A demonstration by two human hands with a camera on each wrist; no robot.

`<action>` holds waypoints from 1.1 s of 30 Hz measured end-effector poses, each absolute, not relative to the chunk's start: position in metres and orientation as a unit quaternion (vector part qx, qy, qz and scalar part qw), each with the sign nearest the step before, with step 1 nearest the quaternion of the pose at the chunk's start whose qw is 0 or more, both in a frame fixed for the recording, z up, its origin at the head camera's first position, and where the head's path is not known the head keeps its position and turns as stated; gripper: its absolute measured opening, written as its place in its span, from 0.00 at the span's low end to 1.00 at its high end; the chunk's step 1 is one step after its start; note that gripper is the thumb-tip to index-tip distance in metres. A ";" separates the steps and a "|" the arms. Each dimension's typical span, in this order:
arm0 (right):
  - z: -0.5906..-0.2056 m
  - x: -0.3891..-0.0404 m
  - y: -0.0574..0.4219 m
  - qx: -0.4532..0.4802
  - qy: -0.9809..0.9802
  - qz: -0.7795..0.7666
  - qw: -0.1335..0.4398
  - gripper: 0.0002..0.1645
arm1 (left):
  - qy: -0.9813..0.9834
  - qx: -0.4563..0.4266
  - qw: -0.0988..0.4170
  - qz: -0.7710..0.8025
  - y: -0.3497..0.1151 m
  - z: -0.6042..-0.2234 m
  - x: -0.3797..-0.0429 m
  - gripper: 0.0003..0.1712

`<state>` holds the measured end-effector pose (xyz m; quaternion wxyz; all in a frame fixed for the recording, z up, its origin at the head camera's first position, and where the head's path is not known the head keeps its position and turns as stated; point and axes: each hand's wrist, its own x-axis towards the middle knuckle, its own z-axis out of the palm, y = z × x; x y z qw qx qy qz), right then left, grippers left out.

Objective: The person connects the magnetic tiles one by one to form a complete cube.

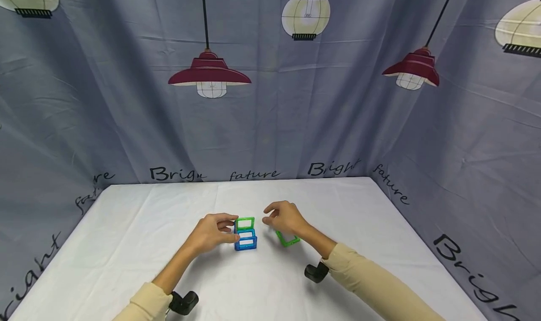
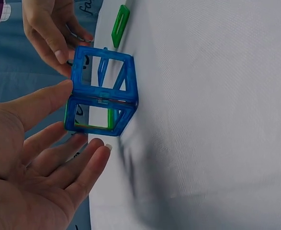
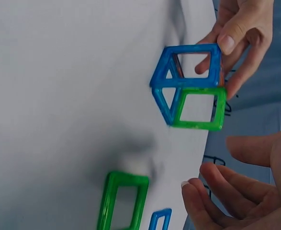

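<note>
A small box-like build of translucent magnetic tiles (image 1: 246, 238) stands on the table, with blue frames and a green frame (image 3: 219, 110) on one side. My left hand (image 1: 211, 234) holds it from the left, thumb at the blue edge and index finger at the far corner. To its right, my right hand (image 1: 285, 217) hovers apart from the build, fingers loosely bent and nothing in them. Beneath the right hand lies a loose green magnetic tile (image 1: 292, 243), partly hidden in the head view. Beside that tile, the right wrist view shows part of a blue tile (image 3: 153, 221).
A white cloth covers the table (image 1: 127, 231). Behind and around it hangs a grey-blue curtain (image 1: 262, 123) printed with lamps and lettering. Black wrist-camera mounts (image 1: 183, 303) stick out below both forearms.
</note>
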<state>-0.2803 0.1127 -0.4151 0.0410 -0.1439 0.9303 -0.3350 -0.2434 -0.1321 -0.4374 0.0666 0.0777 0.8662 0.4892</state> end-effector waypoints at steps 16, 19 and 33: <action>-0.420 -0.278 0.155 -0.118 0.940 -0.318 0.033 0.16 | 0.892 0.082 0.059 0.441 -0.132 -0.440 -0.241 0.33; -0.423 -0.276 0.165 -0.110 0.943 -0.312 0.036 0.18 | 0.892 0.084 0.058 0.440 -0.131 -0.440 -0.241 0.33; -0.437 -0.273 0.178 -0.095 0.954 -0.256 0.124 0.40 | 0.879 0.065 0.070 0.467 -0.134 -0.442 -0.242 0.32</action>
